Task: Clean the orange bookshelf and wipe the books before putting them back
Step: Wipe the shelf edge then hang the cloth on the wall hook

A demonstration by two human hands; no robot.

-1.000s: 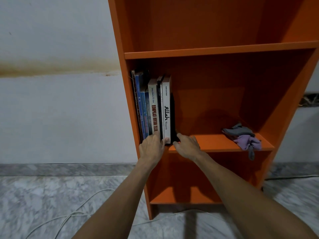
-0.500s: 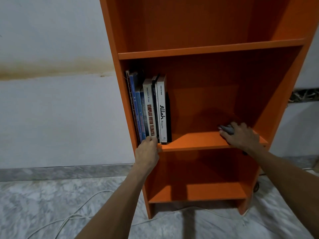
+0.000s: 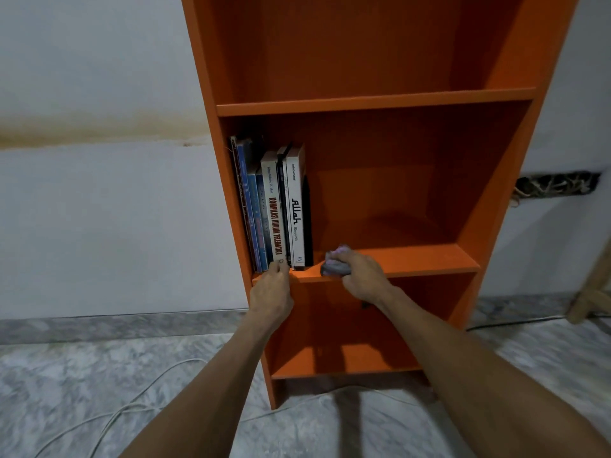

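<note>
The orange bookshelf (image 3: 373, 104) stands against a white wall. Several books (image 3: 274, 209) stand upright at the left end of its middle shelf, with a black bookend (image 3: 307, 223) at their right. My left hand (image 3: 272, 292) rests at the shelf's front edge, its fingertips against the bottoms of the book spines. My right hand (image 3: 362, 276) grips a bunched grey and purple cloth (image 3: 334, 264), pressed on the shelf board just right of the books.
White cables (image 3: 132, 398) trail over the marble floor in front of and under the bookshelf. A wooden leg (image 3: 591, 292) stands at the right edge. The shelves above and below hold nothing that I can see.
My right hand went from the books to the cloth at the shelf's right end, took hold of it, and brought it left to beside the books. My left hand stayed at the books.
</note>
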